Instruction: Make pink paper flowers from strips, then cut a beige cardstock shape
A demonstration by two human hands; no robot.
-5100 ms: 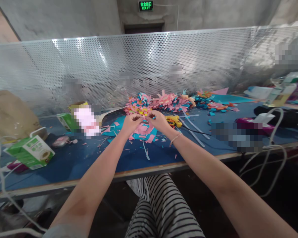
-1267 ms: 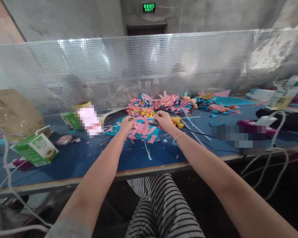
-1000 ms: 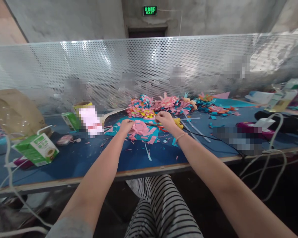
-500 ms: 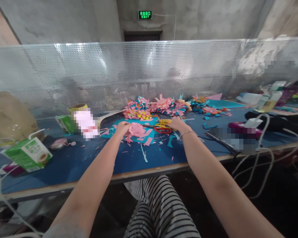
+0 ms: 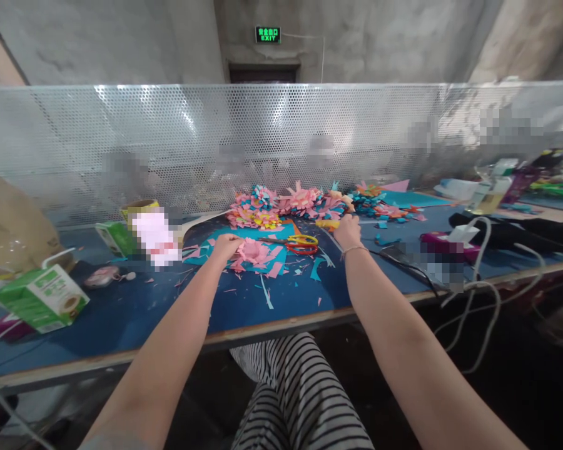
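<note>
My left hand (image 5: 228,245) is closed at the left edge of a pink paper flower (image 5: 250,251), its fingertips pinching the paper. The flower rests over a blue paper sheet (image 5: 288,240) among pink scraps. My right hand (image 5: 348,231) is wrapped around a yellow glue gun (image 5: 327,224), whose front end points left; the fingers partly hide it. Scissors (image 5: 304,243) with red and yellow handles lie between the hands, blades toward the flower. Behind them sits a row of finished-looking pink, blue and yellow paper flowers (image 5: 304,199).
A perforated metal screen (image 5: 192,144) borders the table's back. On the left are a green and white drink carton (image 5: 42,297) and a lit phone (image 5: 156,237). To the right lie a dark phone-like slab (image 5: 415,259), a purple tissue pack (image 5: 450,247) and white cables (image 5: 485,300).
My right hand has moved right, away from the scissors, with the yellow glue gun in it. My left hand stays at the pink flower. The view has shifted slightly.
</note>
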